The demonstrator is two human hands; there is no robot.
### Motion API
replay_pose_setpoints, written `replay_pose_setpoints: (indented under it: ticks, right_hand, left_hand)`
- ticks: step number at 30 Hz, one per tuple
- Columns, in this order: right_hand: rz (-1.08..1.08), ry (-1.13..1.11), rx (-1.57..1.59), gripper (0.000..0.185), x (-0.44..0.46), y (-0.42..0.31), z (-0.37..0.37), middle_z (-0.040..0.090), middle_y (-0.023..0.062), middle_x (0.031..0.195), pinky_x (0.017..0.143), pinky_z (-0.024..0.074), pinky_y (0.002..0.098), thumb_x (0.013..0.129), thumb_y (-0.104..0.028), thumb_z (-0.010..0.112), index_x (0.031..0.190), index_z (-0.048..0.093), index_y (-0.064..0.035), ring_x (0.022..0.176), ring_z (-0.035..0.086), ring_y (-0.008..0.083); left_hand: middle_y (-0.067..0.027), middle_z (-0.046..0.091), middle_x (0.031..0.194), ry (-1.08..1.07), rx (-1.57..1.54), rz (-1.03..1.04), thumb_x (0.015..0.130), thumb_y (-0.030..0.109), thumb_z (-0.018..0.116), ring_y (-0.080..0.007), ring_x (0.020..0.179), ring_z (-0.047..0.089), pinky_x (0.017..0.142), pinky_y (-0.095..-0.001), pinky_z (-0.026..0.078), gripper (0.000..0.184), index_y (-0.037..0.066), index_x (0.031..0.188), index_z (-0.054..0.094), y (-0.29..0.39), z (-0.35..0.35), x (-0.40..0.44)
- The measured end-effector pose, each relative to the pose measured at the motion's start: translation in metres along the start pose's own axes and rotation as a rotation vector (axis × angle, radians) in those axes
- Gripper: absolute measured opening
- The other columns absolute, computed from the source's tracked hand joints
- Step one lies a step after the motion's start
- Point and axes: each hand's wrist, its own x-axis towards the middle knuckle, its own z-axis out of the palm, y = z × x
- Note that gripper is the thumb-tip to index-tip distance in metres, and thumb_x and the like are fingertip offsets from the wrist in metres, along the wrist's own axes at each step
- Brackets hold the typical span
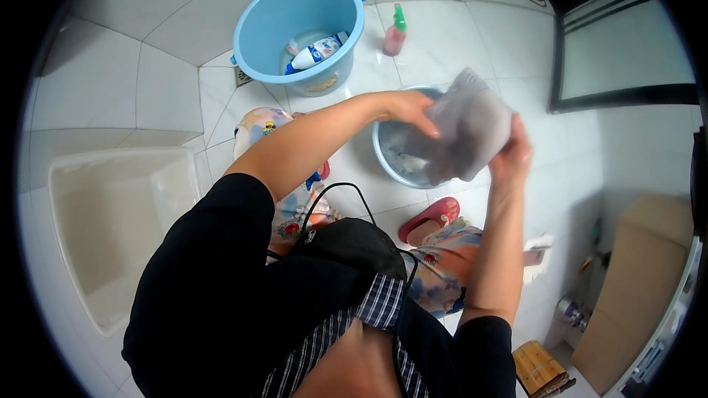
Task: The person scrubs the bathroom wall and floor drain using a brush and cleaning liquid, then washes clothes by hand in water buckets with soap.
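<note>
A thin grey cloth (472,129), partly blurred by motion, is stretched between my hands over a small light-blue basin (379,149). My left hand (414,110) is at the cloth's left side, with the thumb pressed on it. On the right, my right hand (515,153) grips the cloth's edge, some of its fingers hidden behind the fabric. Whitish wet material (405,162) lies inside the basin. The cloth covers the basin's right part.
A large blue bucket (254,37) holding a white-and-blue bottle (318,53) stands at the back. Beside it is a pink spray bottle (394,40) with a green trigger. A white tub (70,250) is on the left. To the right are a framed glass panel (627,51) and brown boxes (634,273).
</note>
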Motion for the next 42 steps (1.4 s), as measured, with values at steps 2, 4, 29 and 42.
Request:
replay_pose_setpoints:
  ticks: [2,4,29,42]
  right_hand:
    - [-0.004,0.024,0.057,0.018,0.003,-0.003,-0.004,0.060,0.0104,0.093,0.082,0.0485,0.0379,0.089,-0.018,0.054,0.095,0.053,-0.0005,0.088,0.058,0.0227]
    - [-0.007,0.007,0.036,0.027,0.014,-0.004,-0.025,0.058,0.0150,0.102,0.087,0.0455,0.0413,0.090,-0.020,0.051,0.104,0.052,0.0038,0.096,0.056,0.0274]
    - [0.241,0.019,-0.923,0.066,0.001,0.028,0.005,0.059,0.0188,0.109,0.085,0.0424,0.0323,0.090,-0.051,0.043,0.115,0.052,0.0095,0.099,0.056,0.0240]
    - [0.156,-0.044,-0.696,0.051,-0.007,0.013,0.016,0.062,0.0126,0.102,0.080,0.0456,0.0299,0.088,-0.039,0.058,0.113,0.053,0.0049,0.090,0.059,0.0199]
  left_hand:
    - [-0.0077,0.063,0.103,0.013,0.059,-0.020,0.070,0.019,0.076,-0.0137,0.093,0.058,0.085,-0.0276,0.044,0.051,-0.002,0.113,0.056,-0.001,0.000,-0.001]
    - [-0.0076,0.063,0.102,0.028,0.119,-0.040,0.070,0.019,0.076,-0.0144,0.092,0.059,0.084,-0.0284,0.045,0.050,-0.002,0.111,0.058,0.000,-0.003,-0.003]
    - [-0.0035,0.059,0.105,0.015,-0.123,0.261,0.080,0.017,0.065,-0.0105,0.096,0.054,0.087,-0.0255,0.041,0.036,0.002,0.111,0.056,0.029,-0.008,-0.023]
    - [-0.0066,0.062,0.100,0.154,-0.077,0.180,0.080,0.025,0.064,-0.0137,0.093,0.055,0.085,-0.0270,0.042,0.035,0.001,0.104,0.062,0.032,-0.031,-0.032]
